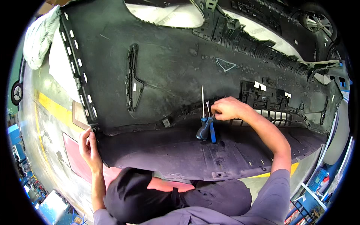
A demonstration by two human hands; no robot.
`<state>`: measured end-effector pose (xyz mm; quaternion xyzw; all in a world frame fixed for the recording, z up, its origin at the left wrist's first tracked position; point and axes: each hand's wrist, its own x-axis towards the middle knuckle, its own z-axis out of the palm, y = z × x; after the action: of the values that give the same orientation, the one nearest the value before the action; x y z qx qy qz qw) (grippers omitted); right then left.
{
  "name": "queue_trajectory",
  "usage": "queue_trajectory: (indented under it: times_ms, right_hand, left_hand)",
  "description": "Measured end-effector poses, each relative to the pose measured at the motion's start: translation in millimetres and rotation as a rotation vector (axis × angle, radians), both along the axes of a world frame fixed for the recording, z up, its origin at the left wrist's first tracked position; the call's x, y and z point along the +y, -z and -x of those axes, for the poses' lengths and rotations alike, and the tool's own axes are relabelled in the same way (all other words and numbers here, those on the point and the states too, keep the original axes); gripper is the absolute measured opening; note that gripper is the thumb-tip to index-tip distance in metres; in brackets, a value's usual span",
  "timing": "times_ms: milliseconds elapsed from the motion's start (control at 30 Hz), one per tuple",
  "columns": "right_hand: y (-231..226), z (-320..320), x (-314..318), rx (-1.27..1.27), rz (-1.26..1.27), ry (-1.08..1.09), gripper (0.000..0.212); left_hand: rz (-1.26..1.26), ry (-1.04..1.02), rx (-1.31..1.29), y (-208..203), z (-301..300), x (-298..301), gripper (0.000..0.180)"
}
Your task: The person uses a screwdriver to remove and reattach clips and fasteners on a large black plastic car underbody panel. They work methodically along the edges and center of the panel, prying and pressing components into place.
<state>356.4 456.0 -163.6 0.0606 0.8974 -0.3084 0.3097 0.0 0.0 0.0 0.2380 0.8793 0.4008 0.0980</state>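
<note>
Spread out in front of you, with its ribbed side up, is the large black moulded plastic panel (170, 71). Your right hand (229, 108) is at the seam above its lower flap, fingers bunched into a narrow pinch; you can't tell from here what, if anything, that grip holds. Just beside those fingertips lie a long-shafted screwdriver with a dark, blue-collared handle (203, 132) and a slim fork-tipped tool with a blue handle (213, 132) (the two rest side by side, handles toward you). Your left hand (89, 144) touches the panel's left corner, its grip loosely curled against the edge. Right of your right hand is a black slotted plastic bracket (264, 96); well apart, at upper left, sits a white plastic bag (42, 37).
</note>
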Motion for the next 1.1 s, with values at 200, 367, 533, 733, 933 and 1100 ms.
queue_trajectory:
  times_ms: [200,367,533,733,933,1100]
  right_hand:
    - [-21.3,20.0,9.9,-0.112,-0.199,-0.131,0.035]
    - [-38.0,18.8,-6.0,0.327,-0.299,-0.176,0.016]
    - [-131.0,23.9,-12.3,0.336,-0.367,-0.08,0.023]
    - [-233.1,91.8,-71.1,0.321,-0.298,0.394,0.014]
    - [-299.9,257.1,-191.2,0.532,-0.116,0.218,0.014]
    - [-286.7,391.3,-269.8,0.542,-0.105,0.055,0.017]
  left_hand:
    - [-0.084,0.035,-0.083,5.6,1.0,1.3,0.016]
    - [-0.024,0.203,0.068,-13.7,14.6,-4.6,0.028]
    - [-0.154,0.414,-0.03,4.3,40.6,-4.9,0.033]
    - [-0.36,0.563,-0.343,13.9,80.3,-18.5,0.036]
    - [-0.805,0.376,-0.487,24.1,154.8,-28.6,0.042]
    - [-0.651,0.543,-0.745,26.3,221.4,-66.5,0.041]
